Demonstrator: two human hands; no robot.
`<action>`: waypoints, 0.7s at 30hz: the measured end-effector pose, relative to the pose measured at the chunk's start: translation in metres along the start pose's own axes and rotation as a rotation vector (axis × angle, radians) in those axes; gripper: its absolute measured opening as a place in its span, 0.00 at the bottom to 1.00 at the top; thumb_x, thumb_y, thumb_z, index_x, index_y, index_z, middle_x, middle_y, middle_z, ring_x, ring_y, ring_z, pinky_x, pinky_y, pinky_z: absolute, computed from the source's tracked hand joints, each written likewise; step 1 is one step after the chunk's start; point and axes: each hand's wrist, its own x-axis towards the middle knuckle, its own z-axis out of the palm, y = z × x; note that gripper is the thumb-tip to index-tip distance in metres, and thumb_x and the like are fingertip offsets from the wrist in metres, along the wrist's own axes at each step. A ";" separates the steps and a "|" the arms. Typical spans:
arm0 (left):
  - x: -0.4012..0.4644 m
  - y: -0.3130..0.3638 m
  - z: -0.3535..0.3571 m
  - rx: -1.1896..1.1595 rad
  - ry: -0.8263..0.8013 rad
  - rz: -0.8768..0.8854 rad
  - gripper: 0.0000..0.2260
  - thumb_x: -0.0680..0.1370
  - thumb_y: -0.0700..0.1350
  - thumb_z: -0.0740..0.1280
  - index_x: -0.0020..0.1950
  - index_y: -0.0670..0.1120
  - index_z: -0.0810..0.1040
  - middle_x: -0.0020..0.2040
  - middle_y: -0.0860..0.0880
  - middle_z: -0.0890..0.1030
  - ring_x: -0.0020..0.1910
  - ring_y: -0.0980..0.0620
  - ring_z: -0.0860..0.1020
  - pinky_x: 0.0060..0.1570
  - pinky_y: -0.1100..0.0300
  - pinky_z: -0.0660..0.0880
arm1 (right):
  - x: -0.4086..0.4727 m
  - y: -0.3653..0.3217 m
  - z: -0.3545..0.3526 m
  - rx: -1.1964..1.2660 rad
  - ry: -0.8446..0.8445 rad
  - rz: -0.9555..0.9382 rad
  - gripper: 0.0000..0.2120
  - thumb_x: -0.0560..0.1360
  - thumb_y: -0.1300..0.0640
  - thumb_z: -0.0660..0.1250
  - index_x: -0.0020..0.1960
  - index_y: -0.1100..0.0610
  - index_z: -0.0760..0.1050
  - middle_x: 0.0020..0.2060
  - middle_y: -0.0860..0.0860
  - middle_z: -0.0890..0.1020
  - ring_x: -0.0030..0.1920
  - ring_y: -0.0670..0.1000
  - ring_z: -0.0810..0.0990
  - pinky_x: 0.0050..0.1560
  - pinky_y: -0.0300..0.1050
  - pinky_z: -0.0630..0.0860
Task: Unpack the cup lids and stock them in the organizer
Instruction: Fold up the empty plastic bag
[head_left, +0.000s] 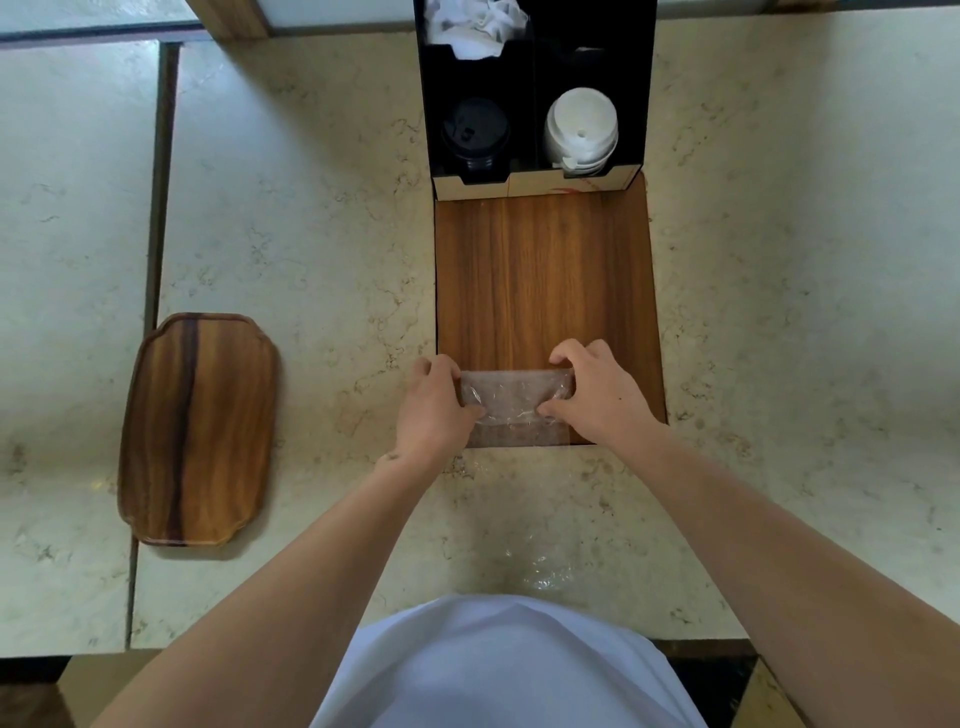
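A clear, crumpled plastic wrapper (511, 410) lies flat on the near end of a wooden board (545, 275). My left hand (434, 408) pinches its left end and my right hand (597, 395) pinches its right end, thumbs on top. At the board's far end stands a black organizer (535, 93). Its front left slot holds a stack of black cup lids (475, 135), its front right slot a stack of white cup lids (582, 130). White crumpled paper or napkins (475, 23) fill the rear left compartment.
A wooden serving tray (200, 428) lies on the marble counter (311, 234) to the left. A seam in the counter runs along the tray's left side. My white apron (509, 665) is at the near counter edge.
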 end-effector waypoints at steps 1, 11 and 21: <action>0.000 -0.001 0.000 0.022 -0.003 0.031 0.25 0.74 0.45 0.78 0.67 0.48 0.71 0.63 0.49 0.70 0.52 0.50 0.74 0.43 0.64 0.69 | -0.001 0.001 0.000 -0.007 0.003 -0.022 0.26 0.69 0.47 0.80 0.60 0.48 0.70 0.55 0.49 0.69 0.43 0.48 0.78 0.40 0.40 0.72; 0.012 -0.004 -0.011 0.319 -0.162 0.364 0.10 0.75 0.49 0.75 0.47 0.50 0.75 0.48 0.53 0.72 0.51 0.50 0.70 0.43 0.57 0.67 | 0.000 0.004 0.000 -0.093 0.011 -0.206 0.19 0.70 0.46 0.78 0.52 0.48 0.70 0.49 0.43 0.74 0.51 0.48 0.70 0.47 0.43 0.65; -0.012 -0.013 -0.016 0.400 -0.045 0.821 0.08 0.75 0.30 0.67 0.47 0.43 0.79 0.43 0.46 0.79 0.42 0.46 0.74 0.38 0.55 0.70 | -0.016 0.018 0.006 -0.173 0.050 -0.458 0.08 0.75 0.67 0.67 0.43 0.57 0.81 0.39 0.50 0.79 0.41 0.51 0.73 0.41 0.48 0.72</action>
